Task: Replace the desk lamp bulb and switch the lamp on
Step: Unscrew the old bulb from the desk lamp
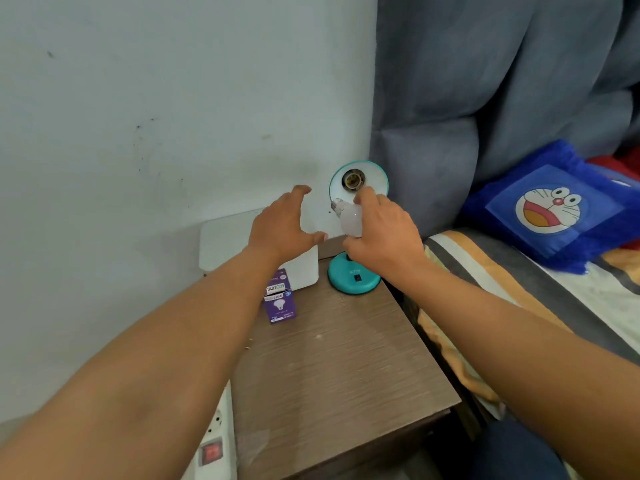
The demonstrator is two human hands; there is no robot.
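A teal desk lamp stands at the back of the wooden nightstand, its round base (354,279) carrying a small black switch. The lamp shade (374,176) faces me and its socket (352,179) is bare. My right hand (382,233) grips a white bulb (350,218) just below the shade, with the metal screw end pointing up and left. My left hand (284,226) hovers to the left of the bulb, fingers spread, holding nothing. A purple bulb box (278,300) stands on the nightstand, left of the lamp base.
A white box-shaped device (228,244) sits against the wall behind the purple box. A white power strip (216,445) with a red switch lies on the floor at the left. A bed with a striped sheet (519,299) and blue cartoon pillow (550,206) borders the nightstand (346,368) on the right.
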